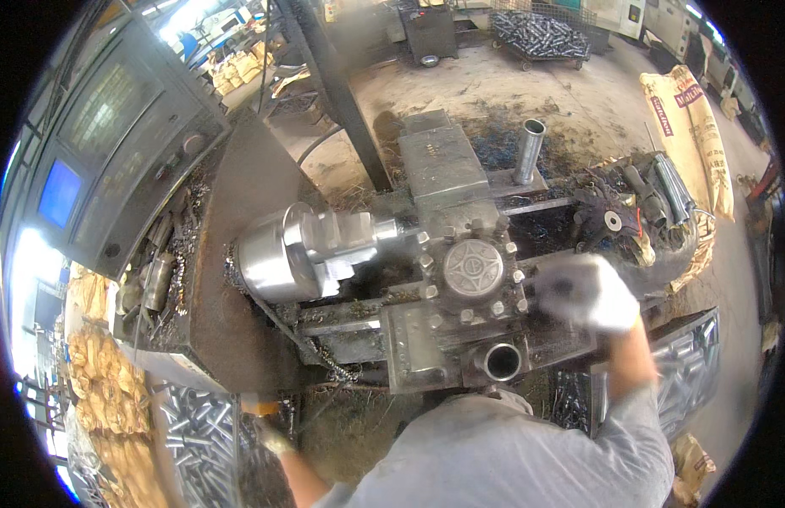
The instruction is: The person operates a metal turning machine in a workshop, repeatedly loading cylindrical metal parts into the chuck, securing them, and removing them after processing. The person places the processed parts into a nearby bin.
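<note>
Right grip (589, 293), left grip (274, 438): we cannot tell closure. Leftward, respectively: lathe turret (473, 268); heaped metal tubes (199, 436), completion unclear.

Dark metal tool post (474, 269), bolt-ringed, star-topped

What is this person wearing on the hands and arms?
The right hand wears a white glove, dark and apparently grimy over the fingers, though blurred. The left hand seems to have a pale glove too, but it is small and indistinct. The grey right sleeve is short, leaving the forearm bare; the left forearm is also bare.
</note>
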{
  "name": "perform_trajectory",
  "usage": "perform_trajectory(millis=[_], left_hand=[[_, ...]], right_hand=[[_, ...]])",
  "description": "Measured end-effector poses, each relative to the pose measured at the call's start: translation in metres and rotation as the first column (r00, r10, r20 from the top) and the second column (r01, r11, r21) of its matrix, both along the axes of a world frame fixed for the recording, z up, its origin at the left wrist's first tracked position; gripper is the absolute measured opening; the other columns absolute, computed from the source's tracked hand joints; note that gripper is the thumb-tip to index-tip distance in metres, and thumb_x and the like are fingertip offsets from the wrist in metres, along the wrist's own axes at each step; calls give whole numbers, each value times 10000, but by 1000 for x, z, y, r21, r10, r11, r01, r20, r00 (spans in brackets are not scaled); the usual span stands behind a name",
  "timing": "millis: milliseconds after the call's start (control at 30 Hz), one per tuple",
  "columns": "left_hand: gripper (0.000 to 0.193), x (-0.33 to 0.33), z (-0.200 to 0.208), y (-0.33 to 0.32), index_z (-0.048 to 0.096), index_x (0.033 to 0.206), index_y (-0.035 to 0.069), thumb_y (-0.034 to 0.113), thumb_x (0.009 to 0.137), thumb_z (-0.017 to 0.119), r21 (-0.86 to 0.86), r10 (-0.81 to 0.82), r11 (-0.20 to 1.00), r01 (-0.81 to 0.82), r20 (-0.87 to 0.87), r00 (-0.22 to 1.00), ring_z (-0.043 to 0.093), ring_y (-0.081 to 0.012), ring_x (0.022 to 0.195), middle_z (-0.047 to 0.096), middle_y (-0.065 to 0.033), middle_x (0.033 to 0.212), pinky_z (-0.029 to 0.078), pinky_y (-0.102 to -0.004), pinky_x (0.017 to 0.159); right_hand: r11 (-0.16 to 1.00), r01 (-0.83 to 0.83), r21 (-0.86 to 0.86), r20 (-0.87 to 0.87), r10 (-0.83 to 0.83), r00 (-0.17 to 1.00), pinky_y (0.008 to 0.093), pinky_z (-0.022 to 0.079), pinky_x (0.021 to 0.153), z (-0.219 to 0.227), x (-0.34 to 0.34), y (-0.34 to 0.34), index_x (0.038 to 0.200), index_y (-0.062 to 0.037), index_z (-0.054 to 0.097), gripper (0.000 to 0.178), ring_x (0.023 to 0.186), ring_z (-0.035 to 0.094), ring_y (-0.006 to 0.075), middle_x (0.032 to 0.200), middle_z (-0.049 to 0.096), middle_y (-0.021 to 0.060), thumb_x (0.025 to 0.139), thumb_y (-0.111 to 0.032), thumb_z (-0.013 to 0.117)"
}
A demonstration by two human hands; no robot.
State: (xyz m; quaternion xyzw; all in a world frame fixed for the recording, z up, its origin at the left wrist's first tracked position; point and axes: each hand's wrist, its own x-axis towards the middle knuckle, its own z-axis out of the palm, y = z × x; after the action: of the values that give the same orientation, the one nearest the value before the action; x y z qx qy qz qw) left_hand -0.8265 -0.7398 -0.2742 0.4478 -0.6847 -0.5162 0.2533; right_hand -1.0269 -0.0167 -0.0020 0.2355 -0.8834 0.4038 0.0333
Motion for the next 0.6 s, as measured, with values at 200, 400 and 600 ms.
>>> perform_trajectory(millis=[200,400,600], left_hand=[[520,-7,-18,31,655,1294,115,564,1073,512,681,232,731,42,-306,923,621,-260,1065,696,-65,1186,489,-555,981],[444,-81,2,196,630,1370,11,120,960,760,-155,-355,930,332,-155,922,678,-249,954,734,-129,1110,581,-380,916],[755,-165,166,228,512,1467,-53,79,796,833,-829,-537,333,449,225,813,567,-497,1319,576,-313,1420,445,-579,1163]], right_hand=[[879,-152,452,-87,213,973,475,593,906,27,-171,-104,1245,-6,708,499,995,751,398,1123,773,201,891,-358,722],[676,-463,574,498,161,852,446,584,707,-65,-278,-209,997,-21,826,393,825,737,253,946,803,115,765,-334,882],[495,-28,869,141,-192,971,441,607,832,-50,-368,-24,1152,-73,813,394,939,775,309,1082,803,219,883,-353,746]])
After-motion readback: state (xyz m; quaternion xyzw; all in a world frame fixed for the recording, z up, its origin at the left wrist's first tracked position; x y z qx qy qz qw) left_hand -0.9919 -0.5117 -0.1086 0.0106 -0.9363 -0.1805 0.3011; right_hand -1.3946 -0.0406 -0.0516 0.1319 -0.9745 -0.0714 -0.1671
